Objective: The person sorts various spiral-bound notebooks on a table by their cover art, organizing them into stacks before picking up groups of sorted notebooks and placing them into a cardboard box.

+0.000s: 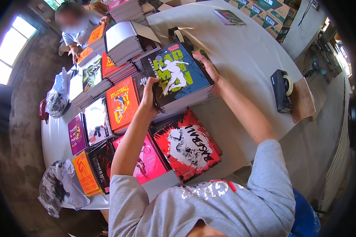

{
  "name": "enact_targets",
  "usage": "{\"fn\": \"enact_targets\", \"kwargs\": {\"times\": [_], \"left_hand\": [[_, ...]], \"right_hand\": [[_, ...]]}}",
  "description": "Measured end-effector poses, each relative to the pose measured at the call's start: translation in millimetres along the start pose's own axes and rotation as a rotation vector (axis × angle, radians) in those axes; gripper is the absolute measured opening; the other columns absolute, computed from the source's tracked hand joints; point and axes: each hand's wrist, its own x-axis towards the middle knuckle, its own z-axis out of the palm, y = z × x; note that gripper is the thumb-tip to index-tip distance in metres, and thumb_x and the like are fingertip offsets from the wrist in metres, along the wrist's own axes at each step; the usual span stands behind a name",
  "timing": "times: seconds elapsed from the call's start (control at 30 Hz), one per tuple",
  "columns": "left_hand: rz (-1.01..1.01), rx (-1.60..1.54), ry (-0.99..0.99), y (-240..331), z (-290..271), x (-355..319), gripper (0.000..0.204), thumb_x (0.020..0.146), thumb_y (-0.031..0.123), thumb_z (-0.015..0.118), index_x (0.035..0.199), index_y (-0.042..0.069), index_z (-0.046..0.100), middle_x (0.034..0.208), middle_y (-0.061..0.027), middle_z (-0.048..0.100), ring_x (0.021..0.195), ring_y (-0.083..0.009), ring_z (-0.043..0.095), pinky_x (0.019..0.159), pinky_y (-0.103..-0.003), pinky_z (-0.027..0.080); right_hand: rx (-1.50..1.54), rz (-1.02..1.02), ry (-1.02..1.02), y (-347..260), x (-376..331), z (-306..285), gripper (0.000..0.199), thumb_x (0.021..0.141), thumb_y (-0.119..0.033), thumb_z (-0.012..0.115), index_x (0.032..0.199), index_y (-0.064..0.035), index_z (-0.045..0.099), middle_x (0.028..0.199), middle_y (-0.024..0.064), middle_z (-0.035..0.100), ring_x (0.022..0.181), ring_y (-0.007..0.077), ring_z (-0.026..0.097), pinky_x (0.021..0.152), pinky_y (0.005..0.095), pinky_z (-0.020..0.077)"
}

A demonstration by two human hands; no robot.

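Observation:
Between my two hands is a thick stack of spiral-bound notebooks point(177, 75), its top cover dark blue with a white racket player over green lettering. My left hand point(149, 94) grips the stack's left side, thumb up along the edge. On the opposite side, my right hand point(209, 70) wraps round the far right corner, fingers partly hidden. Nearer to me lies a red, black and white spiral notebook point(187, 147). Beside it a pink notebook point(148, 158) is partly covered by my left forearm. An orange notebook stack point(122, 103) stands left of my left hand.
More notebook piles, including a purple one point(77, 134), fill the table's left side. Crumpled plastic bags point(59, 189) lie at its left edge. A black tape dispenser point(281, 91) sits at right. Across the table, a person point(81, 29) handles notebooks. Cardboard boxes point(265, 14) stand behind.

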Motion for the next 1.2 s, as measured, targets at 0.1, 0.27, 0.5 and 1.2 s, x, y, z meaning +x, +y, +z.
{"fn": "enact_targets", "kwargs": {"times": [0.1,0.27,0.5,1.2], "left_hand": [[-0.009,0.005,0.008,2.1,6.1,-3.5,0.044,0.078,0.034,0.045,0.109,0.004,0.053,0.098,-0.0114,0.061,0.087,-0.0216,0.060,0.075,-0.036,0.048],[-0.058,0.048,0.048,6.6,23.7,-8.1,0.041,0.076,0.035,0.048,0.103,0.004,0.055,0.095,-0.0106,0.062,0.081,-0.0207,0.061,0.070,-0.038,0.050],[-0.038,-0.004,0.150,-39.6,72.8,-18.9,0.030,0.075,0.032,0.055,0.092,0.007,0.057,0.081,-0.0064,0.060,0.073,-0.0192,0.060,0.068,-0.035,0.051],[-0.525,-0.316,0.309,-231.3,110.6,0.4,0.024,0.066,0.020,0.047,0.078,0.001,0.055,0.065,-0.0128,0.057,0.052,-0.0279,0.058,0.054,-0.042,0.048]], "right_hand": [[0.015,0.058,-0.024,-6.2,-7.4,10.3,0.061,0.080,-0.050,0.051,0.118,-0.0020,0.051,0.108,0.0141,0.059,0.086,0.0205,0.062,0.077,0.0331,0.0503],[-0.112,0.117,0.066,-22.2,-16.6,2.1,0.052,0.077,-0.044,0.055,0.107,-0.0021,0.056,0.093,0.0108,0.063,0.072,0.0172,0.062,0.068,0.0292,0.0514],[-0.166,-0.010,0.380,-19.7,-104.0,-25.3,0.048,0.072,-0.034,0.058,0.104,0.0009,0.056,0.086,0.0088,0.063,0.068,0.0148,0.061,0.066,0.0261,0.0509],[-0.164,-0.054,0.511,59.3,-260.3,-105.9,0.061,0.065,-0.022,0.055,0.122,-0.0024,0.045,0.106,0.0136,0.057,0.087,0.0223,0.060,0.079,0.0329,0.0497]]}}
